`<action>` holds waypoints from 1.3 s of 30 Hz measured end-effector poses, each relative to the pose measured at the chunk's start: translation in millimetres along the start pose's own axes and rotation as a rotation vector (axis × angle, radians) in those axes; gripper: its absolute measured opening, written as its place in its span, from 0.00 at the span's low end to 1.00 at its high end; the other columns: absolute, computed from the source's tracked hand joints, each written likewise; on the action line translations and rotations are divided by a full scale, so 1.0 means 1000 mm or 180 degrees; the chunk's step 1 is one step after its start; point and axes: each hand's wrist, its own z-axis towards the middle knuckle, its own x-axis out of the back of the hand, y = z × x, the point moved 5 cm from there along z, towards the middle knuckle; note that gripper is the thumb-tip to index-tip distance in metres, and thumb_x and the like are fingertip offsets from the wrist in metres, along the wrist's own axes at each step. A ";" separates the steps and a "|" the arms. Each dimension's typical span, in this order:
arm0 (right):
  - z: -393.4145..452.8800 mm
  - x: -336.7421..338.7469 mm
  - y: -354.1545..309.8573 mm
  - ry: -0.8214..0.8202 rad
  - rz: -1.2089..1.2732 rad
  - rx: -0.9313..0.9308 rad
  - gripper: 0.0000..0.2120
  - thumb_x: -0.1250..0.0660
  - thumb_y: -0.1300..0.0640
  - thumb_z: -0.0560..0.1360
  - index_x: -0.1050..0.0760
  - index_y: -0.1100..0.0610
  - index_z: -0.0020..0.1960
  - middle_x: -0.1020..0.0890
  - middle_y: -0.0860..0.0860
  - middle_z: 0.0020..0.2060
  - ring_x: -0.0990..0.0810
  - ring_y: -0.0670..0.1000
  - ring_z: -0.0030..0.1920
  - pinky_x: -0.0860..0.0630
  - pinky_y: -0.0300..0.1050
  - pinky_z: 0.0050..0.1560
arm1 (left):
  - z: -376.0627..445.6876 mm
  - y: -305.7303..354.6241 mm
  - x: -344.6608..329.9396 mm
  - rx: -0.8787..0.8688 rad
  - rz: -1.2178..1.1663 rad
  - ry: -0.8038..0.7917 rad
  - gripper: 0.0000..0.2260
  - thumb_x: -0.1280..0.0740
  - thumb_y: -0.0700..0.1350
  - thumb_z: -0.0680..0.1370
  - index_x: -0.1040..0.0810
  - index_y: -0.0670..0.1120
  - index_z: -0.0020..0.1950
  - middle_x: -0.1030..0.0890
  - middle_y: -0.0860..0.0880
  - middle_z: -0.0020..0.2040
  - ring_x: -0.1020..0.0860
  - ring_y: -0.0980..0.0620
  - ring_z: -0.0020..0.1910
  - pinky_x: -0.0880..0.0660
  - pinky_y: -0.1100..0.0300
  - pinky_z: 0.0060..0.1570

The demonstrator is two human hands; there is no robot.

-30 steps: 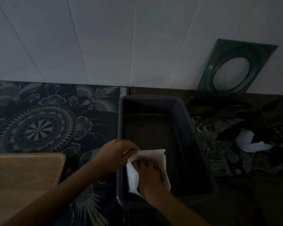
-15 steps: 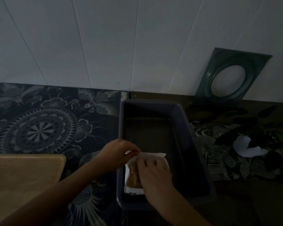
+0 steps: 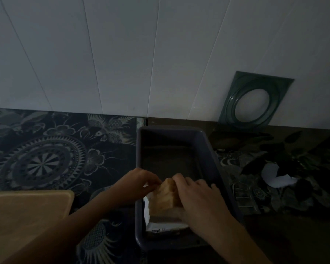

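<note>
Although the room is dimly lit, a white panelled wall [image 3: 122, 54] is seen across the upper half of the frame. Below it the surface is covered by a dark patterned cloth [image 3: 42, 161].

At the lower centre a dark rectangular tub [image 3: 211, 155] is set on that surface. A pale yellow block [image 3: 165, 197] is held over the tub's near end, above a white wrapper [image 3: 160, 224] that is spread on the tub floor. The block is pinched at its upper left edge by the left hand [image 3: 139, 185], and its right side is clasped by the curled fingers of the right hand [image 3: 200, 199], so that part of it is hidden.

A wooden board [image 3: 27, 210] is laid at the lower left, well apart from the tub. At the upper right a green frame [image 3: 255, 100] with a round opening is leaned against the wall. A white scrap [image 3: 274, 178] is seen among dark shapes at the right.
</note>
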 end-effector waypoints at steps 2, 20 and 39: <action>-0.008 0.016 0.000 0.0090 0.0088 0.0061 0.30 0.30 0.46 0.76 0.43 0.45 0.70 0.26 0.48 0.66 0.27 0.57 0.65 0.32 0.63 0.66 | -0.001 0.001 0.002 -0.0024 -0.0093 -0.0052 0.10 0.33 0.45 0.81 0.17 0.52 0.59 0.15 0.56 0.54 0.19 0.64 0.49 0.25 0.71 0.51; -0.040 0.106 0.006 0.0571 0.1370 0.0160 0.27 0.26 0.42 0.73 0.35 0.40 0.66 0.20 0.38 0.56 0.20 0.38 0.54 0.19 0.46 0.56 | -0.056 0.033 0.055 -0.0426 -0.2338 -0.0035 0.38 0.19 0.43 0.69 0.33 0.58 0.74 0.24 0.56 0.70 0.25 0.56 0.69 0.27 0.48 0.68; -0.030 0.024 -0.018 -0.0282 0.4121 0.0037 0.27 0.16 0.46 0.62 0.18 0.42 0.59 0.13 0.44 0.55 0.14 0.48 0.54 0.16 0.59 0.49 | -0.136 0.028 0.052 0.0423 -0.3411 0.0477 0.23 0.21 0.54 0.70 0.19 0.49 0.62 0.17 0.45 0.62 0.19 0.45 0.62 0.22 0.44 0.64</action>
